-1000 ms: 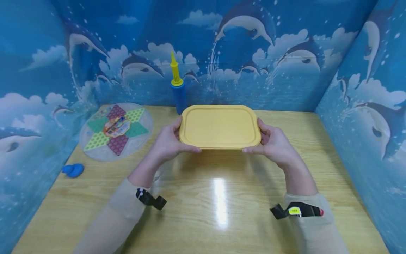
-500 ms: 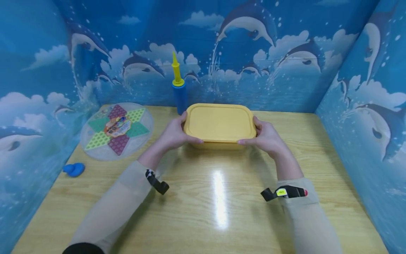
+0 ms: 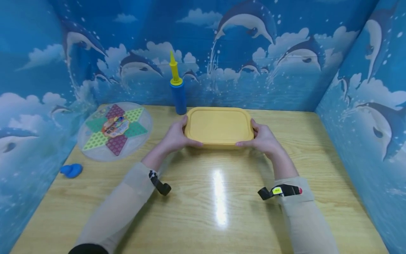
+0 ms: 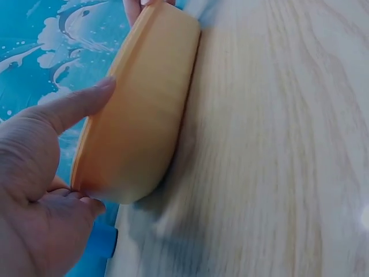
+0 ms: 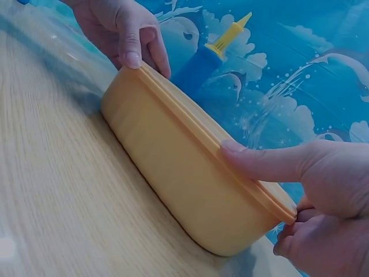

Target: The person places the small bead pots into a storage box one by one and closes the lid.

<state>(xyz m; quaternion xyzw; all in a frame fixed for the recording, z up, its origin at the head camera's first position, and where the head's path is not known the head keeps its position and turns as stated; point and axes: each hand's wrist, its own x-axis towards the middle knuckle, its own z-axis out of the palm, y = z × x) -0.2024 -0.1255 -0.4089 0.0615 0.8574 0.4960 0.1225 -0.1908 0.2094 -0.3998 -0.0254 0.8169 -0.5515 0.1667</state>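
Note:
A yellow lidded food container (image 3: 219, 125) stands at the back middle of the wooden table, its lid on top. My left hand (image 3: 177, 137) grips its left end, thumb along the front rim and fingers round the corner. At the opposite end my right hand (image 3: 264, 139) holds it the same way, the thumb at the front edge of the lid. In the right wrist view the container's side wall (image 5: 173, 161) comes down to the tabletop. The left wrist view shows the left thumb (image 4: 86, 104) against the rim.
Just behind the container's left corner stands a blue and yellow hand pump (image 3: 178, 91). A round board with a coloured star (image 3: 115, 131) lies at the left, with a small blue object (image 3: 71, 170) in front of it. Dolphin-print cloth (image 3: 222, 53) walls the table's back and sides.
Both hands have brought the container down from a raised position onto the table at the back. It shifted slightly in the last half second, and the hands kept hold of it.

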